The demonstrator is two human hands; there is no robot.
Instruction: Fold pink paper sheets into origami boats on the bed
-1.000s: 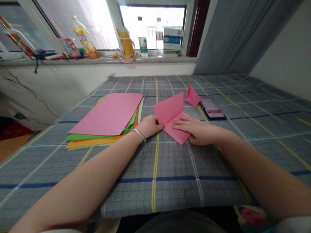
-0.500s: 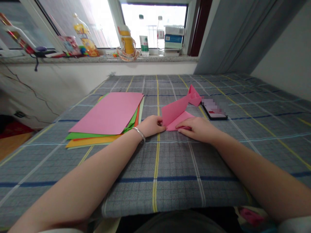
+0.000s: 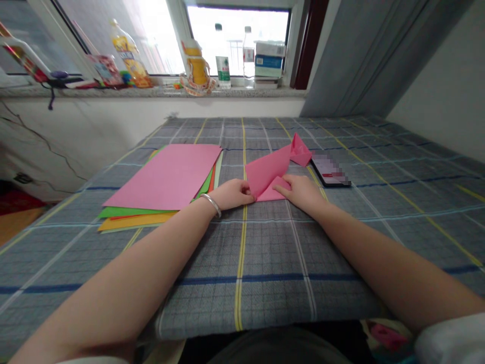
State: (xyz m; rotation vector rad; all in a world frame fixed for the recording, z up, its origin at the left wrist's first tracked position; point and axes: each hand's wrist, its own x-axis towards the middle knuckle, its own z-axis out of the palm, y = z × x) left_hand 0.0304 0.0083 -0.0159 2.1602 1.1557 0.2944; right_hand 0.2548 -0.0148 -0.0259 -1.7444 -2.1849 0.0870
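As left hand [image 3: 235,194] and right hand [image 3: 301,193] press folded pink paper [image 3: 267,172], fingers [image 3: 282,188] clamping creased sheet

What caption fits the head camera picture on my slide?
Left hand and right hand hold folded pink paper on a checked cover beside stacked colored paper.

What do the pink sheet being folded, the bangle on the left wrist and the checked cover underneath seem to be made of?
The pink sheet looks like matte coloured paper: thin, with sharp creases. The bangle looks like polished silvery metal, from its bright sheen; the exact metal can't be told. The checked cover looks like woven fabric, its weave showing; the fibre can't be told.
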